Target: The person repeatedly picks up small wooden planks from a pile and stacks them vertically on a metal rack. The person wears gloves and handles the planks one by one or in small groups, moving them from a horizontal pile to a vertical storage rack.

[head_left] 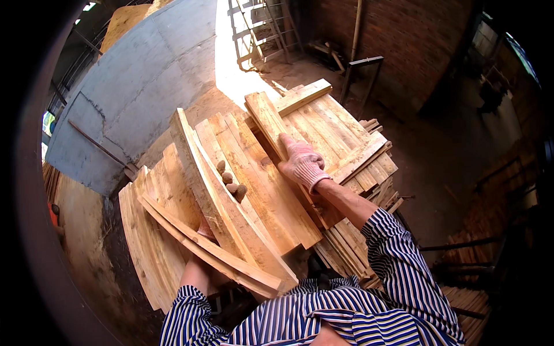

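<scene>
My left hand [232, 187] reaches under a few long wooden boards [222, 202] standing on edge. Its dirty gloved fingertips curl over their far side, while the palm is hidden behind the wood. In a pinkish-white knit glove, my right hand [303, 163] is closed on a narrow wooden plank [265, 118] at the top of the stack, fingers partly hidden by its edge. Between the hands lie several flat pale boards [259, 179] side by side. A wooden panel [329, 124] with cross strips lies beyond my right hand.
More boards [153, 230] spread out at the left, and loose slats [346, 248] are piled under the right side. Behind stands a grey wall panel [144, 81] with a long-handled tool [101, 144] leaning on it. A ladder [262, 29] and a brick wall [410, 46] are farther back.
</scene>
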Tool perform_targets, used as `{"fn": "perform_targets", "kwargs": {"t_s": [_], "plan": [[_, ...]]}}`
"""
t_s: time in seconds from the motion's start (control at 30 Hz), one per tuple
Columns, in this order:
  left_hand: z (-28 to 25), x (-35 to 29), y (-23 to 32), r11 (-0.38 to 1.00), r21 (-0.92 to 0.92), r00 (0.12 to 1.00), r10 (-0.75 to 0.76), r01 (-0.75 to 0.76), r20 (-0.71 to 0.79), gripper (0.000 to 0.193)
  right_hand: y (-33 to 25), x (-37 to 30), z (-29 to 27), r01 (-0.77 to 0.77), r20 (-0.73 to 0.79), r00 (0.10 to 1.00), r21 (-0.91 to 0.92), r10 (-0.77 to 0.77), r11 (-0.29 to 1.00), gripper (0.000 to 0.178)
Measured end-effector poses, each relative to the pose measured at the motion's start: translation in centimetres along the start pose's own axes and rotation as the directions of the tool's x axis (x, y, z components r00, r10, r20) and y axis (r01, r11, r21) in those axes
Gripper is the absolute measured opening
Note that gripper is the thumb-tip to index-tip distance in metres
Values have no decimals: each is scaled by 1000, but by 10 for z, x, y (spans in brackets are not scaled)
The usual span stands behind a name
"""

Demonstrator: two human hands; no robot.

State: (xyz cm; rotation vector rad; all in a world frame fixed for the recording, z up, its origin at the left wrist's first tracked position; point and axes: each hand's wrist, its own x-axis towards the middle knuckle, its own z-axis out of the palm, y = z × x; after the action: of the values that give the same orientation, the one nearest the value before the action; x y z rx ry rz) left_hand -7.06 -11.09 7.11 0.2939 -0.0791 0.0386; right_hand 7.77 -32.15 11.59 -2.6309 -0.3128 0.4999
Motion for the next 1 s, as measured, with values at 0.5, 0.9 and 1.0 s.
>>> {"fn": "perform_targets", "kwargs": {"t_s": [0.5, 0.9, 1.0], "plan": [[10, 10, 9, 993, 108, 990, 61, -47, -128, 58, 72, 49, 13, 343, 85, 939, -145, -334, 928, 60], [-39, -7, 39, 910, 414, 929, 167, -16, -330, 61, -149, -126, 46, 795, 313, 552, -478, -773, 374, 76], [-60, 12, 19, 912, 408, 926, 121, 38, -357, 62, -139, -95, 119, 516, -49, 712, -640, -701, 569, 80]]}}
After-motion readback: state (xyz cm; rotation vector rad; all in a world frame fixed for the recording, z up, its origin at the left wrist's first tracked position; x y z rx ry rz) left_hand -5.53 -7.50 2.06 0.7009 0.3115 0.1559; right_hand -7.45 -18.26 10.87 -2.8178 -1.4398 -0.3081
